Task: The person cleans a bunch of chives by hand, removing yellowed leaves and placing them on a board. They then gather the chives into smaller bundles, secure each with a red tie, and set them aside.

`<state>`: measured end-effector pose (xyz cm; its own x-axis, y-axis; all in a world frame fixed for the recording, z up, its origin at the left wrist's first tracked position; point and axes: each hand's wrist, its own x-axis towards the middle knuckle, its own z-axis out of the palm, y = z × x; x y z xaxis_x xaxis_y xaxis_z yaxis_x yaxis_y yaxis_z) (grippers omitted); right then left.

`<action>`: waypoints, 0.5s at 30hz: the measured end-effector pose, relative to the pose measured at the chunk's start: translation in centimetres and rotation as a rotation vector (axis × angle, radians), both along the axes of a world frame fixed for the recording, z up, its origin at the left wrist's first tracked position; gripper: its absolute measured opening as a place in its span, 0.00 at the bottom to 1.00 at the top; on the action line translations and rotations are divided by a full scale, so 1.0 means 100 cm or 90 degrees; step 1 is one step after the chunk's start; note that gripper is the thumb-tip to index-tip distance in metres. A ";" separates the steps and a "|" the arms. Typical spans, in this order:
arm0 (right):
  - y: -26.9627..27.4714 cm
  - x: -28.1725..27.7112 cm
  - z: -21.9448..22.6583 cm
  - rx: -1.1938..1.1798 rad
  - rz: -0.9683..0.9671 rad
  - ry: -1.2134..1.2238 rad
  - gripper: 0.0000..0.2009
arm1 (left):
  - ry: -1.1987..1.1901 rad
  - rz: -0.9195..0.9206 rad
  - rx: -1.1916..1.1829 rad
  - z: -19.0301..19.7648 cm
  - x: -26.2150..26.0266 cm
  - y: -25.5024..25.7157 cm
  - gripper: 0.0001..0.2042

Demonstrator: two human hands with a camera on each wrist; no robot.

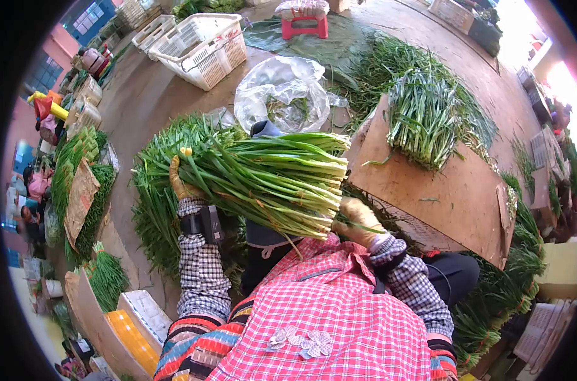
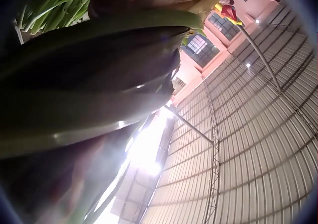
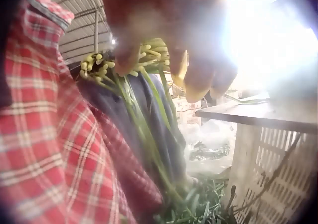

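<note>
A large bundle of green leafy stalks [image 1: 282, 174] lies sideways above the lap in the head view, its pale cut ends to the right. My left hand [image 1: 183, 179], in a yellowed glove, grips the leafy side with fingers curled round it. At the lower corner of the cut ends is my gloved right hand [image 1: 359, 222]. The right wrist view shows that hand [image 3: 171, 40] with fingers pointing down beside the stem ends [image 3: 97, 67], a fingertip against them. Dark, blurred leaves [image 2: 89, 85] fill much of the left wrist view.
On the right, a brown board [image 1: 428, 197] over a crate bears another stalk pile [image 1: 425, 117]. A clear plastic bag [image 1: 279, 73] and white crates [image 1: 203, 54] stand ahead. More greens [image 1: 155, 209] lie beneath the left arm. A red stool [image 1: 304, 26] is farther off.
</note>
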<state>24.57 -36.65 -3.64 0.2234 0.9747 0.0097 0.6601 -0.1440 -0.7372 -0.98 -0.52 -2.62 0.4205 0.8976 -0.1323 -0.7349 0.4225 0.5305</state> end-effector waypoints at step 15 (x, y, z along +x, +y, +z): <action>0.026 0.013 0.016 0.116 -0.281 0.466 0.10 | 0.043 -0.007 0.081 -0.033 -0.006 0.023 0.21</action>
